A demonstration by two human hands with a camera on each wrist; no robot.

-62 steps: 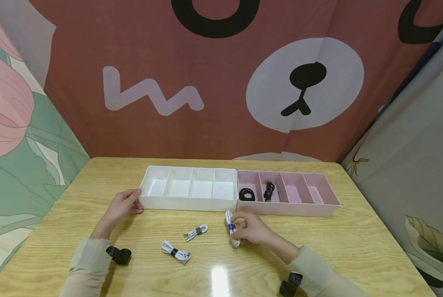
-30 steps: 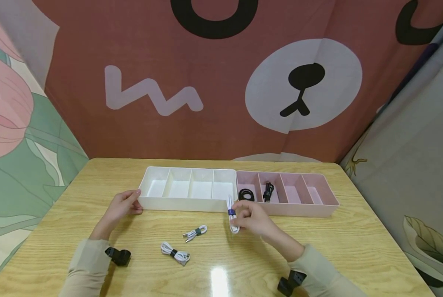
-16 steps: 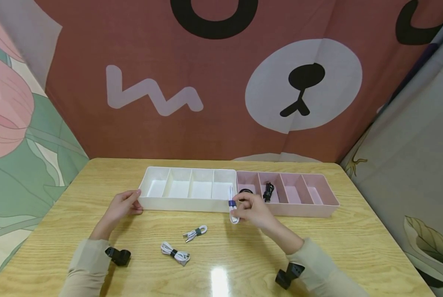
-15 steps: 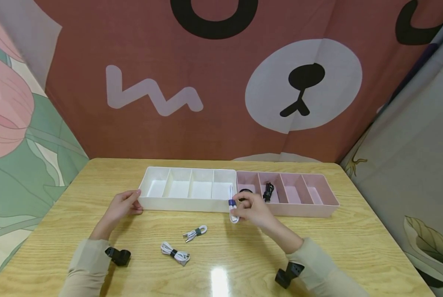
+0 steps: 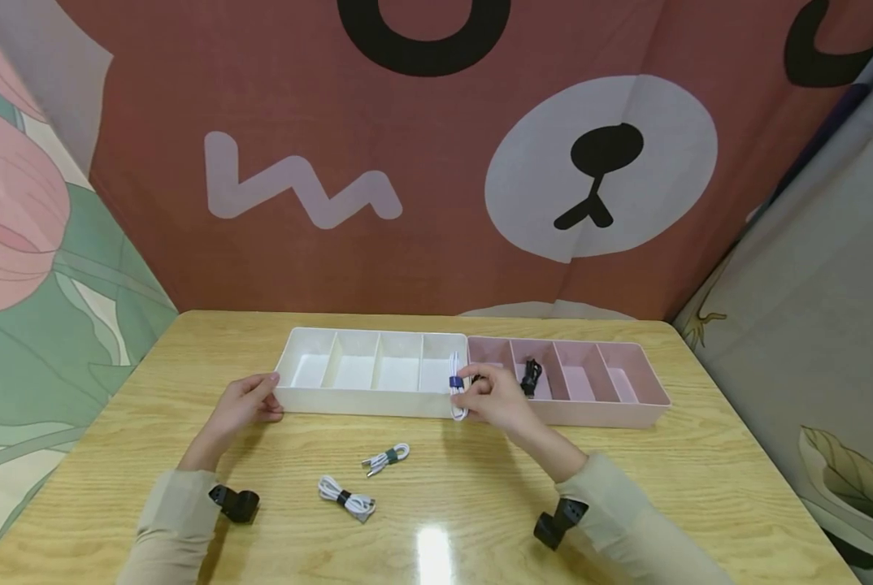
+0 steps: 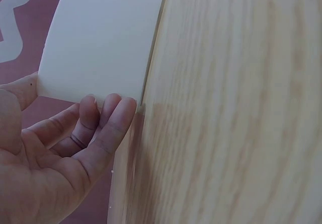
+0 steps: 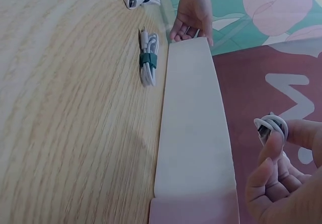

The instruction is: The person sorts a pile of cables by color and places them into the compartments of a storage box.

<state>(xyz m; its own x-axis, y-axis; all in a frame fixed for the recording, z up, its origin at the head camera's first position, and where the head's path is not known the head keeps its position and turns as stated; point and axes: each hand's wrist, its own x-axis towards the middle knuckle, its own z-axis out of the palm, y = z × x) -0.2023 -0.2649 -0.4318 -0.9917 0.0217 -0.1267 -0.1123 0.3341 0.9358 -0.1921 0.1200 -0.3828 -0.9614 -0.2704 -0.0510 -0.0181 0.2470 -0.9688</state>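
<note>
In the head view my right hand (image 5: pixel 498 398) pinches a white bundled cable (image 5: pixel 457 382) with a purple strap between thumb and fingers. The cable hangs upright at the front wall of the white divided box (image 5: pixel 371 402), by its rightmost compartment. The right wrist view shows the same cable (image 7: pixel 271 126) raised above the rim. At the box's left end, my left hand (image 5: pixel 242 400) holds the corner, thumb at the rim and bent fingertips (image 6: pixel 123 110) against the end wall. The white box's compartments look bare inside.
A pink divided box (image 5: pixel 590 413) adjoins the white one. It holds a black bundled cable (image 5: pixel 531 376); my right hand mostly covers the black coil beside it. Two white cables, one with a green strap (image 5: pixel 387 459), one with a black strap (image 5: pixel 345 497), lie on the wooden table (image 5: pixel 275 544).
My right hand has lifted the purple-strapped cable off the table and carried it up and forward to the white box's front edge. My left hand has stayed at the box's end.
</note>
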